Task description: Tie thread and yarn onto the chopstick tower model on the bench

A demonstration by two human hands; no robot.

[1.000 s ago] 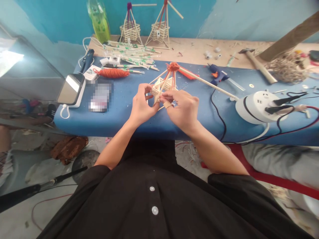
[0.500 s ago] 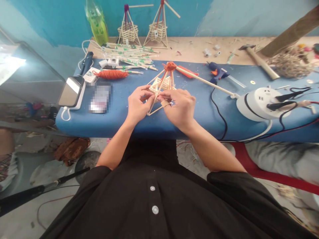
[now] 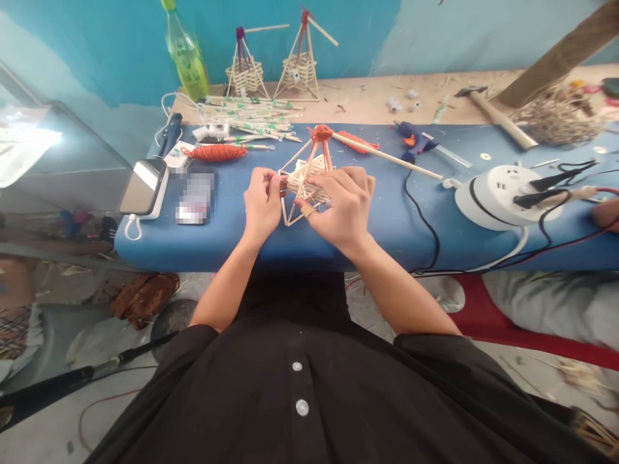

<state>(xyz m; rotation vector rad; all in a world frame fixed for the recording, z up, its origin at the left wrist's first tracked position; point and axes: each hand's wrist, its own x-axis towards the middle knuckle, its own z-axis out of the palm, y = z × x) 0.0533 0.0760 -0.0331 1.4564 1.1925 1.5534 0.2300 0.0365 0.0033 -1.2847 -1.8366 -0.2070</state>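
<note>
In front of me on the blue mat stands a wooden stick frame (image 3: pixel 309 169), its legs meeting under a knot of orange yarn (image 3: pixel 322 133). A long stick (image 3: pixel 387 153) slants from that knot toward the right. My left hand (image 3: pixel 262 205) is closed, thumb and fingers pinching the frame's left side around its stacked sticks. On the other side my right hand (image 3: pixel 344 205) is closed on the frame near a front leg, thumb below and fingers above. The fingers partly cover the lower stack.
Wrapped sticks (image 3: pixel 251 116), an orange yarn bundle (image 3: pixel 215 152) and a phone (image 3: pixel 144 187) lie left. Two similar stick models (image 3: pixel 298 71) and a bottle (image 3: pixel 188 64) stand behind. A glue gun (image 3: pixel 416 138), a hammer (image 3: pixel 503 119) and a white power strip (image 3: pixel 503 196) are rightward.
My left hand has shifted left from the front leg to the frame's side. My right fingers have spread over the stack, and the frame has turned slightly. Another person's hand appears at the right edge.
</note>
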